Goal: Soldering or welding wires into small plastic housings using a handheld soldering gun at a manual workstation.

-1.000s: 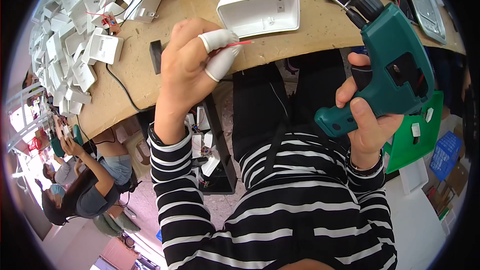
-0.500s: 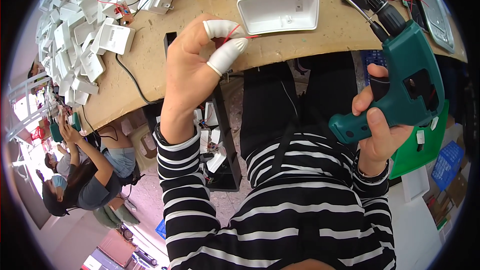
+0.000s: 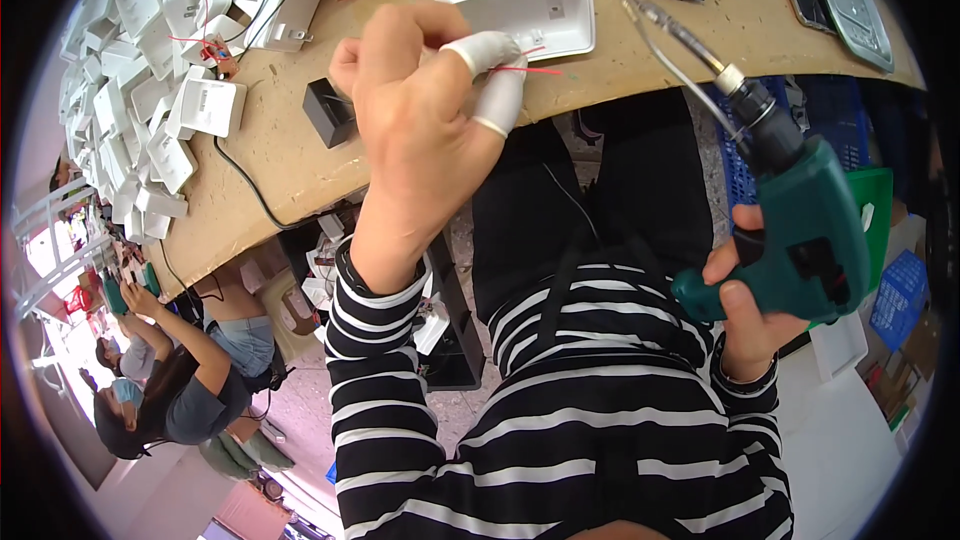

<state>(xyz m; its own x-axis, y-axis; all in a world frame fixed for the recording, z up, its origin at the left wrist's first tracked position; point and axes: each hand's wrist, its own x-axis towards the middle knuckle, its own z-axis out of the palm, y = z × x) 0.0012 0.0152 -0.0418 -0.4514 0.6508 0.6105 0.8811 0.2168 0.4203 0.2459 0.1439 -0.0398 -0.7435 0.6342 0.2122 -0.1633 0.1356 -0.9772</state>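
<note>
Left hand [image 3: 430,130]: Thumb and forefinger, capped in white finger cots, pinch a red wire [image 3: 540,71]; the remaining fingers curl.
Red wire: It juts past the left fingertips in two strands, perhaps one bent length. It looks feather-light, limp and prone to slip; a hold close to the bare end should keep it steadiest.
Right hand [image 3: 750,310]: Fingers wrap the grip of a green soldering gun [image 3: 815,230], one near the trigger; whether it is pressed cannot be told.
Soldering gun: Its slim tip points beyond the right fingers, toward the table. Stiff and probably front-heavy, it is best held by the grip; the metal end may be hot.
White case [image 3: 575,15]: Open side up just beyond the left fingertips, partly hidden by them; the smooth shell looks light and rigid.
Table [image 3: 270,140]: Scuffed brown board under the left fingers, with a black block [image 3: 330,112] beside that hand and a heap of white cases [image 3: 150,40] farther left.
Room: A co-worker [image 3: 205,340] sits well left of the left fingers; a blue crate [image 3: 845,125] stands below the table edge, beyond the right fingers.
</note>
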